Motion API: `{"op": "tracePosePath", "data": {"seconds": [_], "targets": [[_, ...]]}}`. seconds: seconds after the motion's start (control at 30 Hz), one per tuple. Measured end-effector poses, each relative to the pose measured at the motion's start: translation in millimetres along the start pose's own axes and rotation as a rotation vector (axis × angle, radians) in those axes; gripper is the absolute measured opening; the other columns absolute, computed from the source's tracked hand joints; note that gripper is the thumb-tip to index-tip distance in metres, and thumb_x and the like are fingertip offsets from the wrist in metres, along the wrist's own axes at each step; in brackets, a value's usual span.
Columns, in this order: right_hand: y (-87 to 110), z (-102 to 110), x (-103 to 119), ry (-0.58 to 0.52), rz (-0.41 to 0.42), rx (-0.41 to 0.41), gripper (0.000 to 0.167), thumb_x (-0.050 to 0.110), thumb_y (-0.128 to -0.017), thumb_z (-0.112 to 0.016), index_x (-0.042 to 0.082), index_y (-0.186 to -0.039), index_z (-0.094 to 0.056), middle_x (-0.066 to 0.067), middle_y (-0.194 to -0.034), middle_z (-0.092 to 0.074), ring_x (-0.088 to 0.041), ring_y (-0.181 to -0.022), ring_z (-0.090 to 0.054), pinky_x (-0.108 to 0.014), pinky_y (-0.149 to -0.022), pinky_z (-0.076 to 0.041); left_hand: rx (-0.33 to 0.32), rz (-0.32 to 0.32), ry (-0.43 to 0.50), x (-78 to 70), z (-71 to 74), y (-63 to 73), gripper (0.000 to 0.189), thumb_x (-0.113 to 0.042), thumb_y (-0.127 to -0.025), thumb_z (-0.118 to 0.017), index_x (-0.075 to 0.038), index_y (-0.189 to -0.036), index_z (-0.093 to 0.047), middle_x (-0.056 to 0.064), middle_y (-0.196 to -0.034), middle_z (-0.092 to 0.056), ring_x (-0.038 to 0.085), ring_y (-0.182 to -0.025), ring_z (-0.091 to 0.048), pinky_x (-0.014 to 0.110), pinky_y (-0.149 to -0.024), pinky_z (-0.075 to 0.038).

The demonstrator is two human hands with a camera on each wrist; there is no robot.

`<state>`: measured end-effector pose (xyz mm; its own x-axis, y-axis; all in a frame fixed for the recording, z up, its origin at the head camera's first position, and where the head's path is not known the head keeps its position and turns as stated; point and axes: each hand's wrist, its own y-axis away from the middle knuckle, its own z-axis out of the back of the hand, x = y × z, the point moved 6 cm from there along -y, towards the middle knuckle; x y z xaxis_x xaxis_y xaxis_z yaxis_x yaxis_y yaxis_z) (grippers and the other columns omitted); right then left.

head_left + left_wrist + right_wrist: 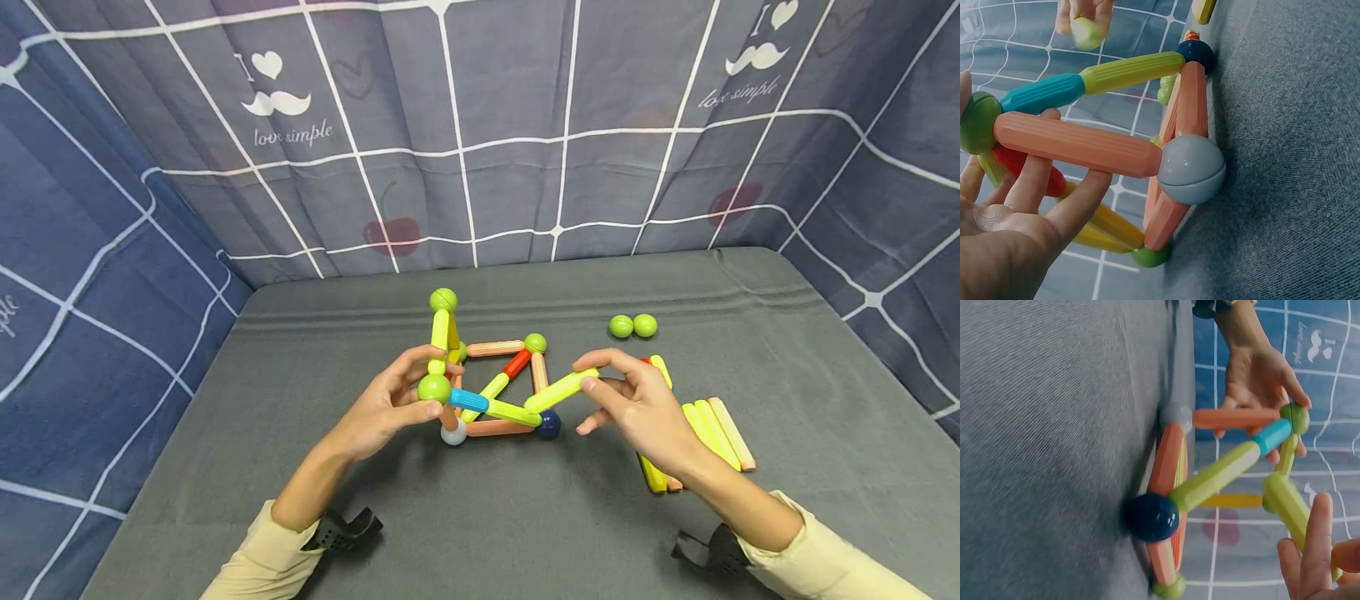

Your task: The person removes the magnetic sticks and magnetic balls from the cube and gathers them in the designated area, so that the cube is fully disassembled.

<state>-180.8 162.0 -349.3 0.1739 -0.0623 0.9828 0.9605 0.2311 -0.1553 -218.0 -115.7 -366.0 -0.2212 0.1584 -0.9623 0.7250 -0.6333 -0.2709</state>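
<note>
The left hand (381, 408) closes its thumb and fingers about a glossy green ball (434, 389) at a raised corner of the stick-and-ball frame (498, 427), which stands on the dark grey cloth-covered surface (300, 333); the grip probably keeps that corner from swaying. Below the ball, a ridged coral stick (1079, 144) runs down to a shiny pale grey ball (453, 432), which seems to serve as a foot. From the same corner a ridged blue stick (469, 400), joined end to end with a ridged yellow-green stick (517, 414), slopes down rightward to a shiny dark blue ball (549, 425), likely bracing the upright. Above this slope, apart from it, hangs a separate yellow-green stick (561, 390), its right end pinched by the right hand (645, 412), whose remaining fingers spread loosely; this hold leaves the left end free. Farther right, two small green balls (621, 326) sit side by side, and spare yellow-green and coral sticks (711, 433) lie roughly parallel, perhaps for easy reach, directly on the surface, in no container
</note>
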Motion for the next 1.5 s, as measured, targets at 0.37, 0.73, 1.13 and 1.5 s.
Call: {"op": "tracePosePath", "data": {"seconds": [0.37, 0.73, 1.13, 1.5], "targets": [[10.6, 51, -1, -0.230, 0.022, -0.227, 0.031, 0.004, -0.098, -0.061, 0.005, -0.127, -0.052, -0.009, -0.101, -0.057, -0.019, -0.063, -0.060, -0.033, -0.053, -0.056, 0.003, -0.004, 0.008, 1.8, -1.4, -1.1, 0.052, 0.002, -0.094, -0.063, -0.011, -0.140, -0.042, 0.015, -0.132, -0.054, 0.026, -0.109, -0.061, 0.030, -0.088, -0.051], [21.5, 83, -9, 0.017, -0.018, -0.260, 0.025, 0.011, -0.098, -0.064, 0.003, -0.121, -0.063, -0.002, -0.099, -0.068, -0.013, -0.068, -0.059, -0.026, -0.044, -0.045, 0.007, -0.014, 0.002, 1.7, -0.7, 0.1, 0.052, 0.000, -0.095, -0.063, -0.011, -0.141, -0.041, 0.019, -0.133, -0.052, 0.025, -0.109, -0.061, 0.030, -0.086, -0.051], [39.0, 142, -33, 0.516, -0.085, -0.174, 0.024, 0.012, -0.098, -0.064, 0.001, -0.118, -0.059, 0.006, -0.089, -0.069, -0.016, -0.048, -0.049, -0.030, -0.040, -0.040, -0.005, 0.003, 0.014, 1.9, -0.3, -0.3, 0.052, -0.001, -0.094, -0.064, -0.011, -0.140, -0.042, 0.026, -0.135, -0.049, 0.024, -0.108, -0.062, 0.030, -0.085, -0.051], [46.4, 182, -64, 0.694, -0.227, -0.115, 0.029, 0.017, -0.099, -0.062, -0.005, -0.118, -0.060, -0.007, -0.085, -0.063, -0.016, -0.050, -0.048, -0.030, -0.041, -0.043, 0.000, 0.000, 0.024, 1.1, -1.3, -0.1, 0.051, -0.001, -0.095, -0.063, -0.012, -0.140, -0.042, 0.018, -0.134, -0.052, 0.024, -0.108, -0.061, 0.029, -0.086, -0.051]]}}
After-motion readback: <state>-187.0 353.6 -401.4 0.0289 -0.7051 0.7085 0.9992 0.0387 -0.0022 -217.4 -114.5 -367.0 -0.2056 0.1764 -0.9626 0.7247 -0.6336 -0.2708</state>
